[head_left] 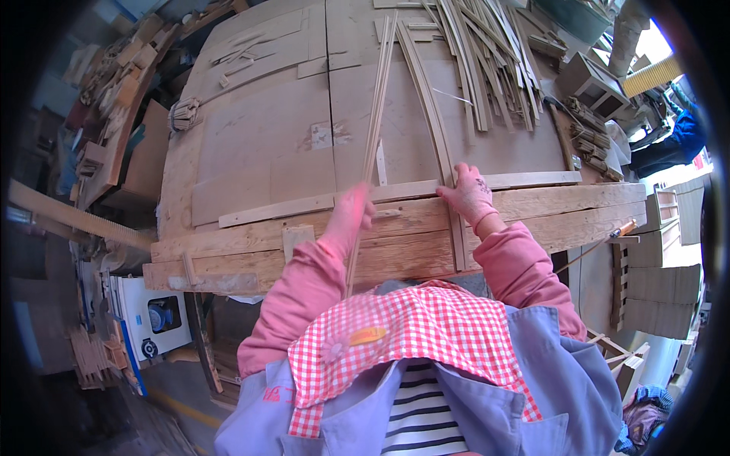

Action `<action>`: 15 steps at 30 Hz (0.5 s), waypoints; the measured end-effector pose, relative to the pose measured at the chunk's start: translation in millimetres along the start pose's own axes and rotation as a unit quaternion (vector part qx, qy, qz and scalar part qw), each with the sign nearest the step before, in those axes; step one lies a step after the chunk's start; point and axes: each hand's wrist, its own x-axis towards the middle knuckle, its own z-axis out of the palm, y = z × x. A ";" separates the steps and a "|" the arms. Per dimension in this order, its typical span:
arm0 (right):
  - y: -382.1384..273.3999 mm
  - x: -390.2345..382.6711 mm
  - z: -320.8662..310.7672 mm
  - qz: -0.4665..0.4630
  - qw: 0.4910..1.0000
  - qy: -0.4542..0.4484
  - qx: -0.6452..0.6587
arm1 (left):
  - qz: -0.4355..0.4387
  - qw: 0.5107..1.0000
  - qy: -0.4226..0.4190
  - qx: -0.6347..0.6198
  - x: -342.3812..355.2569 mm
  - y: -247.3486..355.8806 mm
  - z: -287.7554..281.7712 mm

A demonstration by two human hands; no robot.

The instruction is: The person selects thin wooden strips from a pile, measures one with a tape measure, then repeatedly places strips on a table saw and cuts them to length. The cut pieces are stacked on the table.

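Observation:
My left hand (351, 214), in a pale pink glove, is closed round a bundle of long thin wooden strips (380, 99). The bundle runs from the far part of the bench down past the near edge toward my body. A second set of wooden strips (427, 106) lies to its right, its near end overhanging the bench. My gloved right hand (468, 199) grips this set near the bench edge, thumb on the left side and fingers over the top. Both hands are above a long wooden batten (281, 210) fixed crosswise along the bench's thick front beam (555, 228).
A large loose pile of strips (490, 61) covers the far right of the board-topped bench (258, 144). Tied short sticks (184, 114) lie at its left edge. A white machine (156, 315) stands at lower left, and stacked boards (661, 296) at right.

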 end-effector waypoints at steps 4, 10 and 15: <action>21.8 12.6 3.8 0.040 0.992 -0.084 0.088 | -0.036 0.995 -0.022 -0.085 30.4 -4.4 19.4; 47.5 13.5 -13.6 0.138 0.838 -0.207 0.486 | -0.100 0.969 -0.063 -0.215 48.4 -17.3 34.7; 41.8 5.8 -3.5 0.148 0.704 -0.238 0.652 | -0.117 0.951 -0.058 -0.279 52.9 -14.0 43.4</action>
